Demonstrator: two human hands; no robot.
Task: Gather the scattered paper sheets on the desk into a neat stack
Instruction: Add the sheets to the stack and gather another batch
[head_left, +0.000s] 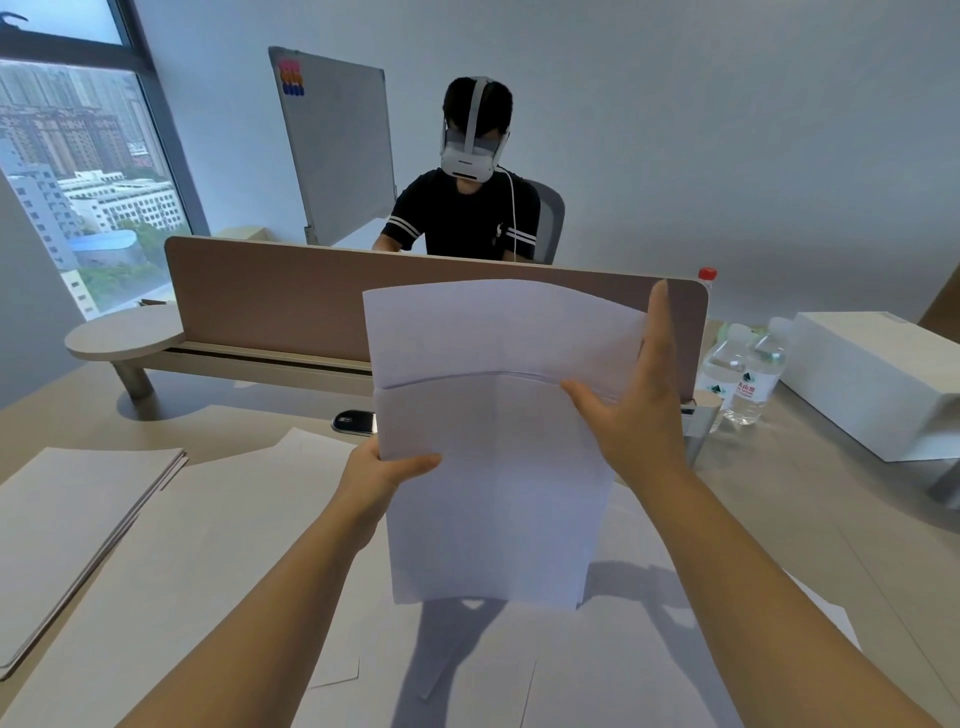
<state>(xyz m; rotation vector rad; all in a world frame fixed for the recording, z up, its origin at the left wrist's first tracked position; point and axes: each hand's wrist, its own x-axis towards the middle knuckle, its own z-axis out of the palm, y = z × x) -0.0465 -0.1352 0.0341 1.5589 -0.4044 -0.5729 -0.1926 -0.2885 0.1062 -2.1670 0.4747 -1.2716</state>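
Note:
A bundle of white paper sheets (493, 493) is lifted upright above the desk, its top part bent back toward the divider. My left hand (382, 475) pinches the bundle's left edge, thumb on the front. My right hand (636, 410) lies against the right edge with straight fingers, thumb on the front face. More loose sheets (218, 551) lie spread on the desk below, overlapping each other. A separate flat stack of sheets (72, 525) rests at the left.
A tan divider panel (270, 296) crosses the desk's far side; a person with a headset sits behind it. Two water bottles (743, 374) and a white box (872, 379) stand at the right. A small dark device (354, 420) lies near the divider.

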